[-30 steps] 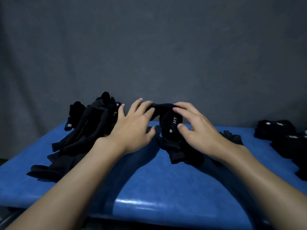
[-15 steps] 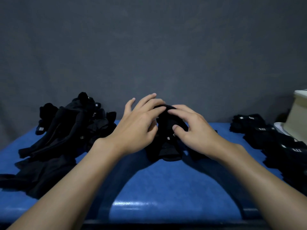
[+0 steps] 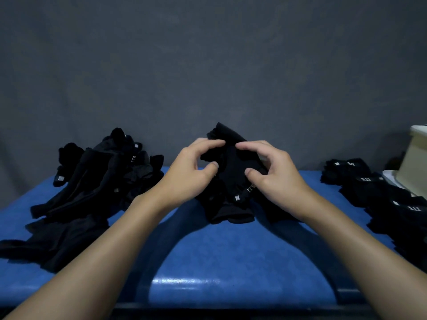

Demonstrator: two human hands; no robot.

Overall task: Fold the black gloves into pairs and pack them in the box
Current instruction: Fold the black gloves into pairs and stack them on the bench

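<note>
1. The soft black fabric glove pair (image 3: 231, 176) stands bunched at the middle of the blue padded surface (image 3: 231, 255), its lower end seemingly touching it.
2. The left hand (image 3: 191, 174) and right hand (image 3: 275, 179) each pinch its upper folds, thumb against curled fingers.
3. It looks light and limp. It will likely sag open unless it is gripped near the labelled cuff band.

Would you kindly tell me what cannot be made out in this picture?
Head view:
box: cut by the right edge, inside unseen.
held gloves: one or a pair unclear, black folds covered by the left hand and right hand.
loose pile: count lost in dark overlap.
folded pairs: cut by the right edge.
</note>
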